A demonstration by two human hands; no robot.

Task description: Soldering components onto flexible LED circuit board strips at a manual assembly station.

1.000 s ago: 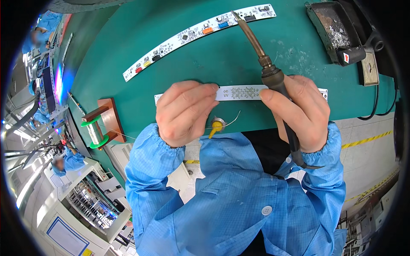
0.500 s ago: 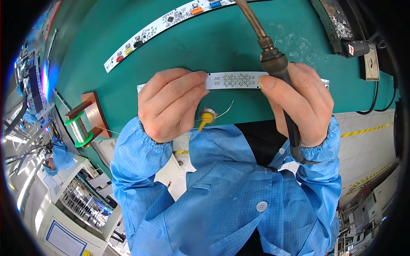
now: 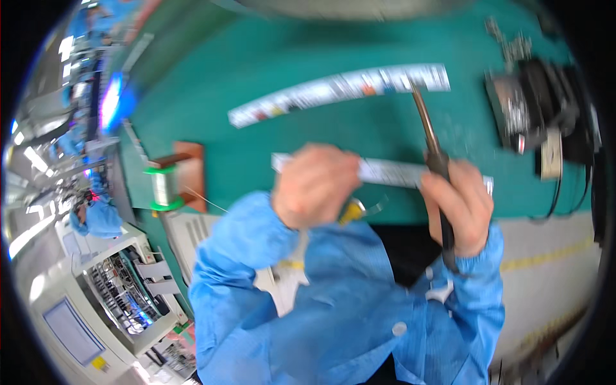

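Observation:
My left hand (image 3: pixel 314 185) is closed on the left part of a narrow white circuit board strip (image 3: pixel 391 173), its fingers smeared by motion. My right hand (image 3: pixel 461 204) is wrapped round the dark handle of a soldering iron (image 3: pixel 437 162), whose metal shaft points up and away. The right fingertips also lie at the right part of the strip; whether they press on it is too blurred to tell. Just below the strip is a small yellow-tipped piece (image 3: pixel 351 210) with thin wire beside it. Farther off, a longer curved circuit board (image 3: pixel 321 92) with coloured connectors lies on the green mat.
A green-flanged spool of solder wire (image 3: pixel 164 187) sits by a brown wooden stand (image 3: pixel 194 173) on the left. At the right are a dark metal holder (image 3: pixel 513 112) and a pale block (image 3: pixel 550 155) with black cables. The green mat (image 3: pixel 378 128) ends near my body.
My view has shifted and blurred, bringing the whole curved board into sight. Both hands still hold the strip's area, and the iron stays in my right hand.

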